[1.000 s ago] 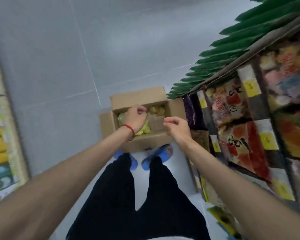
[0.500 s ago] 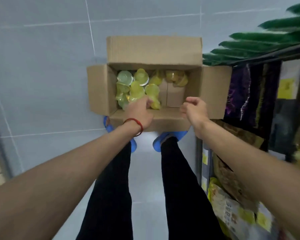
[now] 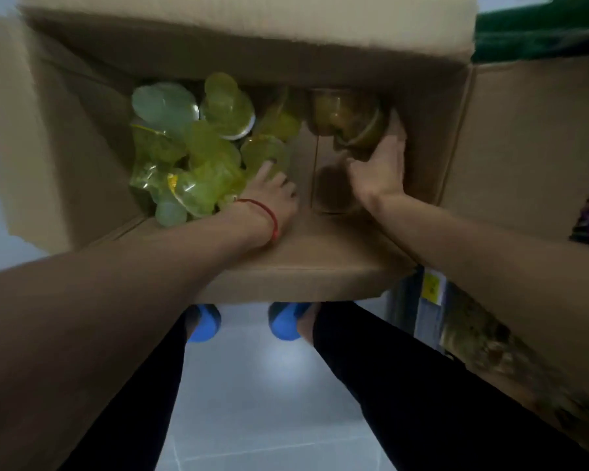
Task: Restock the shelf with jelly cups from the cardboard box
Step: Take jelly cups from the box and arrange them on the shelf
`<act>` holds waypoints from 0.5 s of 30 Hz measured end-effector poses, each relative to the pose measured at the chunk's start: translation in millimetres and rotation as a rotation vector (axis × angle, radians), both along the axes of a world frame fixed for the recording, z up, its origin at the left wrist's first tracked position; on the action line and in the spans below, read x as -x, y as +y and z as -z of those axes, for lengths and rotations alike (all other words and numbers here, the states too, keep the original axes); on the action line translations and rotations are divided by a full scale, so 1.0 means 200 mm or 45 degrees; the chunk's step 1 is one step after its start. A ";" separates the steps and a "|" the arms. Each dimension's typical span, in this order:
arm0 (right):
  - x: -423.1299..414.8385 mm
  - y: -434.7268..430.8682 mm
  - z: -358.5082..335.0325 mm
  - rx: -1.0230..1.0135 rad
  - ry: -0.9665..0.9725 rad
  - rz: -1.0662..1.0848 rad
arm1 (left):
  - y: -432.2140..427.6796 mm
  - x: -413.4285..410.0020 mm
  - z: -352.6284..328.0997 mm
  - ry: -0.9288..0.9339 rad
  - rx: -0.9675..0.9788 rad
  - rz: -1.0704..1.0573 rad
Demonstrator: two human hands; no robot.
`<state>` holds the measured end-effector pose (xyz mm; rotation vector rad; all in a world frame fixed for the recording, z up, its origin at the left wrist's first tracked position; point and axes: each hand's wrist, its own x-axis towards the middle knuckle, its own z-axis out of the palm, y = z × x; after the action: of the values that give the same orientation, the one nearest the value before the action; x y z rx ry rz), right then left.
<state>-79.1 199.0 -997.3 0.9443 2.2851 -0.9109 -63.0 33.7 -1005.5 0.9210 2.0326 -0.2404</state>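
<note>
The cardboard box point(image 3: 320, 266) stands open on the floor point(image 3: 252, 402), directly in front of the person's blue shoes point(image 3: 204, 322). Both hands are inside it.

Left side of the box: a loose heap of yellow-green jelly cups point(image 3: 198, 154), some upright, some tipped over. The left hand point(image 3: 269, 195), with a red string point(image 3: 269, 215) around the wrist, rests against the near right edge of this heap. Its fingers point into the cups; whether they hold a cup cannot be told, because the fingertips are hidden among the cups.

Right side of the box: two darker amber cups point(image 3: 347, 120) lie against the far wall. The right hand point(image 3: 378, 168) is cupped around the nearer one from below and from the right, fingers curled on its side.

Bare cardboard shows on the box bottom between the two hands.

Goods in packets point(image 3: 483, 341) fill the shelf at the right edge of the view, blurred.
</note>
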 end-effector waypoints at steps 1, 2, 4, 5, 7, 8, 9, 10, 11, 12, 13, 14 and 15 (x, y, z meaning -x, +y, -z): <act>0.01 0.02 0.03 -0.023 0.009 -0.059 | 0.00 0.00 0.03 -0.010 0.030 0.036; 0.02 0.03 0.06 -0.035 0.014 -0.108 | 0.01 0.01 0.06 -0.018 0.055 0.070; 0.05 0.05 0.12 -0.040 -0.001 -0.174 | 0.03 0.02 0.10 -0.034 0.110 0.124; 0.06 0.05 0.14 -0.037 -0.021 -0.196 | 0.04 0.02 0.11 -0.038 0.132 0.140; 0.09 0.06 0.17 -0.047 -0.043 -0.231 | 0.08 0.02 0.13 -0.015 0.164 0.171; 0.10 0.06 0.19 -0.059 -0.033 -0.247 | 0.10 0.02 0.14 -0.006 0.175 0.186; 0.11 0.06 0.20 -0.068 -0.022 -0.258 | 0.12 0.02 0.14 -0.007 0.189 0.194; 0.11 0.06 0.22 -0.078 -0.015 -0.269 | 0.14 0.02 0.14 -0.018 0.206 0.198; 0.12 0.06 0.23 -0.094 -0.015 -0.285 | 0.16 0.03 0.14 -0.030 0.224 0.211; 0.12 0.06 0.24 -0.112 -0.011 -0.310 | 0.17 0.04 0.14 -0.043 0.237 0.227; 0.12 0.07 0.25 -0.127 -0.008 -0.333 | 0.19 0.04 0.14 -0.053 0.246 0.247; 0.13 0.07 0.25 -0.136 -0.006 -0.355 | 0.20 0.05 0.14 -0.058 0.252 0.249; 0.13 0.07 0.24 -0.137 -0.011 -0.370 | 0.20 0.06 0.14 -0.060 0.250 0.226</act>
<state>-104.2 213.4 -1045.6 0.6324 2.4026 -0.6643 -74.4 73.1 -1034.0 0.9737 1.8481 -0.5017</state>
